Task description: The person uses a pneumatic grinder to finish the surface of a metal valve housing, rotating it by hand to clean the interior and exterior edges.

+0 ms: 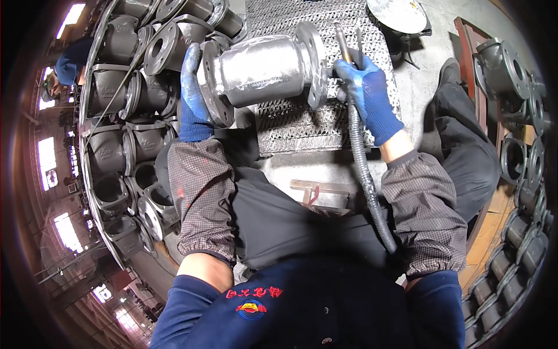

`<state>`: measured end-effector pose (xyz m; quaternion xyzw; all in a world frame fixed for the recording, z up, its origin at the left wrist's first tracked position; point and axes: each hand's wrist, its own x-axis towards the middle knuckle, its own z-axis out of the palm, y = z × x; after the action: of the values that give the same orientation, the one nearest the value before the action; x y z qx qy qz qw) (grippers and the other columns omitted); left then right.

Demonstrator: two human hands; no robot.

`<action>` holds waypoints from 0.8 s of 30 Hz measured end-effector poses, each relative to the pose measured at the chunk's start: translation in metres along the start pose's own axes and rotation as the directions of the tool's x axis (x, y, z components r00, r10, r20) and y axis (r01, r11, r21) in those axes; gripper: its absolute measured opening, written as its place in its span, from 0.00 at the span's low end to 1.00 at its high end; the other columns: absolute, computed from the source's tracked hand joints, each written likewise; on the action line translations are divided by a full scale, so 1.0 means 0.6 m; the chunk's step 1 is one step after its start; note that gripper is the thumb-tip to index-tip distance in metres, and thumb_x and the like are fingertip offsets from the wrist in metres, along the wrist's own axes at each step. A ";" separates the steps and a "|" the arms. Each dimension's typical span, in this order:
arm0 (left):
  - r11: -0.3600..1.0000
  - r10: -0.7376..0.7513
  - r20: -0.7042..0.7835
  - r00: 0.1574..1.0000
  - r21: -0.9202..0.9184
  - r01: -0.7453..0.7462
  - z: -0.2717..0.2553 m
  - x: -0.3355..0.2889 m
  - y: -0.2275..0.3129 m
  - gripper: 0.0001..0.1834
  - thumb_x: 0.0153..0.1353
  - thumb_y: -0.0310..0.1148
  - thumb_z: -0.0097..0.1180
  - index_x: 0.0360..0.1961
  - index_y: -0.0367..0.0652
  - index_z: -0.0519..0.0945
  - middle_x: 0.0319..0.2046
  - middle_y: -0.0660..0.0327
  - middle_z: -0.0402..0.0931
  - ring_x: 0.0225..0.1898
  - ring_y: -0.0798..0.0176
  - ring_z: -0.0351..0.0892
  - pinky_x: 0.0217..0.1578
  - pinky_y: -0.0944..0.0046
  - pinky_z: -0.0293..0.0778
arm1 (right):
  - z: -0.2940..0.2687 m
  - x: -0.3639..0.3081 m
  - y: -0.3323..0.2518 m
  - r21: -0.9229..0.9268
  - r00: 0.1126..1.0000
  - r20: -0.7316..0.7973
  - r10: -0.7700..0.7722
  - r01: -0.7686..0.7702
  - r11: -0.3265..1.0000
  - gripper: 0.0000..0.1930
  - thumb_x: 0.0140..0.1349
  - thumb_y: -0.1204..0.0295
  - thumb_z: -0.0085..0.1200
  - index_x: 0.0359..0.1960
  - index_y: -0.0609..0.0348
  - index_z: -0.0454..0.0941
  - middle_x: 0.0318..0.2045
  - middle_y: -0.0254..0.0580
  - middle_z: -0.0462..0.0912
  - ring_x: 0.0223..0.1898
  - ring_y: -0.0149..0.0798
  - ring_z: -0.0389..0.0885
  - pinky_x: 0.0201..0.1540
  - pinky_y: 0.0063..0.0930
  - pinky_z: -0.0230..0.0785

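A grey cast valve body [261, 67] with a round flange at each end lies tilted across the far left part of a metal work surface with an openwork pattern [296, 129]. My left hand [195, 102], in a blue glove, grips its left flange, with the fingers partly hidden behind the rim. Beside the right flange, my gloved right hand [367, 87] is closed round a slim hand tool [342, 41] with a narrow metal shank pointing away from me. A ribbed grey hose [360, 157] runs from below that hand toward my lap. The tool's exact kind cannot be made out.
Several similar castings [107, 148] are stacked at the left, and more castings [503, 70] stand along the right. A pale round plate [398, 14] sits beyond the work surface. Another person in a blue cap [67, 68] is at the far left.
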<state>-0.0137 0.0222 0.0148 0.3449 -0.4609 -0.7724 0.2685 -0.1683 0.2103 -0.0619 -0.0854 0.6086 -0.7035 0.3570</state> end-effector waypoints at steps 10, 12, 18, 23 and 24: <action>0.983 0.174 0.246 0.953 0.006 -0.181 -0.049 0.017 -0.015 0.29 0.64 0.54 0.43 0.58 0.43 0.66 0.53 0.54 0.70 0.52 0.55 0.73 0.51 0.53 0.73 | 0.039 0.076 0.043 -0.073 0.994 0.107 -0.027 0.035 0.997 0.18 0.63 0.64 0.49 0.48 0.66 0.72 0.22 0.37 0.73 0.17 0.28 0.70 0.18 0.25 0.66; 0.989 0.139 -0.009 0.990 0.051 -0.139 -0.057 0.030 -0.011 0.28 0.64 0.53 0.42 0.56 0.42 0.66 0.53 0.55 0.69 0.52 0.54 0.73 0.50 0.54 0.73 | 0.053 0.070 0.029 -0.122 0.996 0.083 -0.041 0.051 0.991 0.17 0.63 0.65 0.49 0.47 0.67 0.72 0.21 0.36 0.73 0.17 0.28 0.70 0.18 0.25 0.66; 0.985 -0.063 0.075 0.995 -0.157 0.075 -0.045 -0.001 0.002 0.23 0.64 0.51 0.44 0.48 0.44 0.73 0.44 0.57 0.75 0.47 0.56 0.75 0.44 0.55 0.76 | 0.061 0.054 0.031 -0.169 0.996 0.047 -0.078 0.084 0.982 0.16 0.61 0.67 0.49 0.43 0.69 0.74 0.20 0.36 0.73 0.21 0.28 0.71 0.25 0.26 0.67; 0.998 0.037 -0.143 0.989 0.047 -0.030 -0.135 0.001 -0.063 0.19 0.62 0.47 0.51 0.46 0.43 0.75 0.41 0.57 0.77 0.41 0.61 0.77 0.44 0.60 0.75 | 0.059 -0.002 -0.009 -0.252 0.998 0.039 0.050 -0.038 0.967 0.17 0.59 0.66 0.48 0.40 0.72 0.75 0.20 0.38 0.74 0.21 0.29 0.73 0.25 0.26 0.67; 0.965 0.181 -0.100 0.978 0.211 -0.157 -0.125 -0.005 -0.069 0.19 0.61 0.46 0.52 0.45 0.44 0.75 0.40 0.57 0.77 0.40 0.60 0.77 0.44 0.60 0.75 | 0.054 -0.008 -0.009 -0.304 0.997 0.069 -0.029 0.048 0.952 0.17 0.59 0.66 0.48 0.40 0.72 0.75 0.19 0.38 0.74 0.21 0.30 0.73 0.25 0.26 0.67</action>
<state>0.0425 0.0028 -0.0466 0.3749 -0.5479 -0.6739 0.3242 -0.1491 0.1875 -0.0476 -0.1736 0.6965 -0.6048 0.3449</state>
